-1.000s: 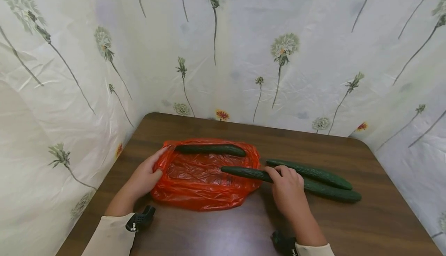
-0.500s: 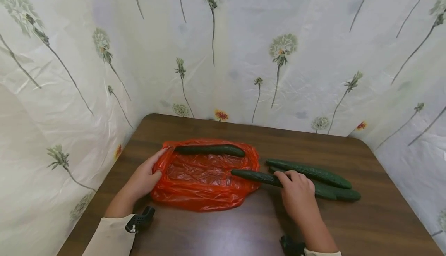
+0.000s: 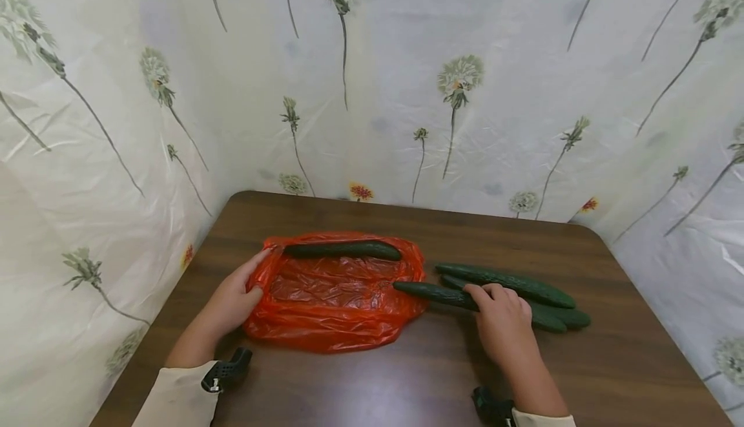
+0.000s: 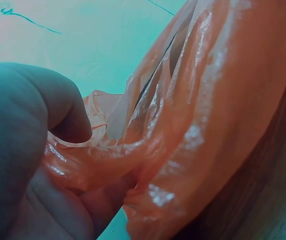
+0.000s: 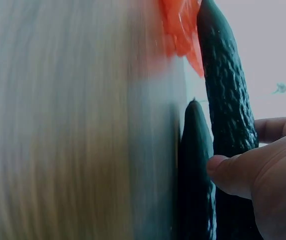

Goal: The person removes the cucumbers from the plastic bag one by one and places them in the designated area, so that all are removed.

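My left hand [image 3: 232,301] pinches the left rim of a red plastic bag [image 3: 325,333], which lies spread with its mouth facing up. In the left wrist view, the thumb lies over a fold of the bag [image 4: 207,135] and fingers pass beneath it. One dark green cucumber [image 3: 349,250] rests inside along the bag's far side. My right hand [image 3: 504,320] grips another cucumber [image 3: 436,294] near its middle; its left tip is over the bag's right rim. Behind and under that hand, two more cucumbers [image 3: 511,280] lie side by side on the table.
The brown wooden table [image 3: 372,395] has rounded far corners. Pale flower-printed sheeting [image 3: 383,78] surrounds its back and sides. A black device [image 3: 227,370] is strapped on the left wrist, and another device [image 3: 493,407] on the right one.
My right hand has drawn the held cucumber to the right, so less of it overlaps the bag. The left hand stays at the bag's rim. The head view has shifted slightly.
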Demonstrator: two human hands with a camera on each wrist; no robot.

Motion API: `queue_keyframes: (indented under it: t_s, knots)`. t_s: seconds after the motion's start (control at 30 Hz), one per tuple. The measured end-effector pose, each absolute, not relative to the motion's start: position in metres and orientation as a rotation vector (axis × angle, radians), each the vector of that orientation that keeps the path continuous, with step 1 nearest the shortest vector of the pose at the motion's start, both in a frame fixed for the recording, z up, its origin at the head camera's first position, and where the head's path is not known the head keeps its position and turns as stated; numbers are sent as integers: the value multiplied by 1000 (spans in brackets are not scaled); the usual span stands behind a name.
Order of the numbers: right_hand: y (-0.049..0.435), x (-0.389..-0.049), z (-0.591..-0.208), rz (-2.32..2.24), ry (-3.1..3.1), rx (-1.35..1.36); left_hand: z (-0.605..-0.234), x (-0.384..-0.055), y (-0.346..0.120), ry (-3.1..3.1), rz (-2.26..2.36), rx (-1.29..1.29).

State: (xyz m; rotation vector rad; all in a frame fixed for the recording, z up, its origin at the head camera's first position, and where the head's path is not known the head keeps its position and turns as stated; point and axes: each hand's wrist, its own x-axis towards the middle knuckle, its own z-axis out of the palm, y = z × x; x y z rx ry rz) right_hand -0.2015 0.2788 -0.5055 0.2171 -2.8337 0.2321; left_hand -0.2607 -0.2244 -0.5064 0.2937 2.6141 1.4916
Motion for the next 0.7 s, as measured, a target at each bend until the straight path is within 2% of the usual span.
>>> queue_keyframes:
  t_s: [0.7]
  knots:
    - [308, -193, -508, 208, -2896, 149, -507, -262, -226, 2673, 1438, 320]
